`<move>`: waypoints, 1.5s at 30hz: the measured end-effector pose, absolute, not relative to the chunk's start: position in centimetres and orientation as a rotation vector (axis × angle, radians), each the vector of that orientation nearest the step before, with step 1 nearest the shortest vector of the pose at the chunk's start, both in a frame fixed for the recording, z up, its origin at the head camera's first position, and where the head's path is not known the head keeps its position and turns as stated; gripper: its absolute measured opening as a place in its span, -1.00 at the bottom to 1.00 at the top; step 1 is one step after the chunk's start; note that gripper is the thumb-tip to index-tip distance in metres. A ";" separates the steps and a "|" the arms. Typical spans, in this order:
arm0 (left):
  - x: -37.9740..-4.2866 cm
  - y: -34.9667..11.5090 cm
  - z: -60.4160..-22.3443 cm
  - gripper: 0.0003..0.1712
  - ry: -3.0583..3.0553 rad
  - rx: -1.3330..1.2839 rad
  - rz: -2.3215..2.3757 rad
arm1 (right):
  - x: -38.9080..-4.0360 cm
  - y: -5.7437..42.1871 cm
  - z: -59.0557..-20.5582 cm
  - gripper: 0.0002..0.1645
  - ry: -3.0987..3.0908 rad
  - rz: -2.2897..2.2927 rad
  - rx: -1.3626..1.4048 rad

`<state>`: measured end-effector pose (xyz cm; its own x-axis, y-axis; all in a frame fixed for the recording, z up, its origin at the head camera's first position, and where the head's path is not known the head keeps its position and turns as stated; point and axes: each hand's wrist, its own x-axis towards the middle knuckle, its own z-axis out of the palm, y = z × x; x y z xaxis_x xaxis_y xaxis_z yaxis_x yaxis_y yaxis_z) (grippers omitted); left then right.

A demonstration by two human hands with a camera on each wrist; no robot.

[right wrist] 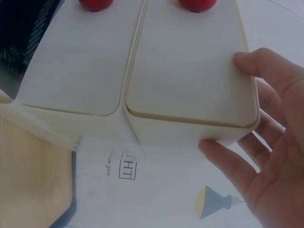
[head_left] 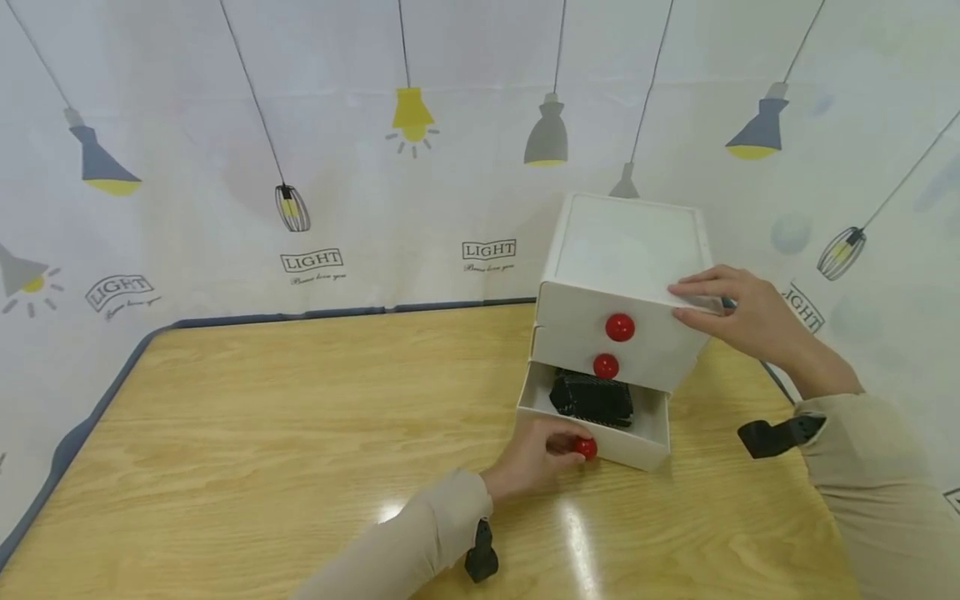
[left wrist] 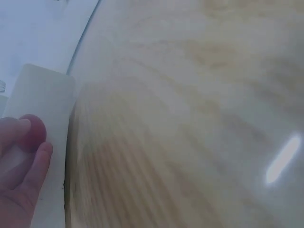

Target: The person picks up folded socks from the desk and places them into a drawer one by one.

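A white drawer cabinet [head_left: 630, 242] with three drawers and round red knobs stands on the table. Its bottom drawer [head_left: 652, 429] is pulled out, and a black patterned item [head_left: 592, 398] lies inside; its kind cannot be made out. My left hand [head_left: 528, 457] pinches the bottom drawer's red knob [left wrist: 34, 134] between thumb and fingers. At the cabinet's upper right corner, my right hand [head_left: 750, 317] grips the edge, thumb on the front face and other fingers over the top and side. The two upper drawers are closed, each with its red knob [head_left: 619, 327] showing.
The wooden table [head_left: 300, 433] extends to the left of the cabinet. Behind it hangs a pale cloth [head_left: 187, 242] printed with lamps, and a dark blue edge runs along the table's border. Small black devices [head_left: 482, 554] sit at both sleeves.
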<state>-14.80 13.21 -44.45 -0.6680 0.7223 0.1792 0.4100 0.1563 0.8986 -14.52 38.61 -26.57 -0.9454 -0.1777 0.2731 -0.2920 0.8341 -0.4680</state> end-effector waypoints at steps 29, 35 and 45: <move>-18.2 16.7 -43.3 -0.75 2.381 0.975 1.279 | -14.1 38.5 -27.0 -0.66 -2.732 0.621 0.414; -18.4 16.6 -43.7 -0.74 2.361 0.944 1.367 | -14.5 38.5 -27.2 -0.65 -2.733 0.631 0.457; -19.2 17.1 -43.9 -0.74 2.354 0.934 1.405 | -14.6 38.5 -26.7 -0.65 -2.772 0.705 0.371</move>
<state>-19.18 17.05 -43.86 -0.7651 0.6343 0.1109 0.3987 0.3314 0.8551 -14.64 38.46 -26.71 -0.9345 -0.1807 0.3068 -0.3053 0.8501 -0.4292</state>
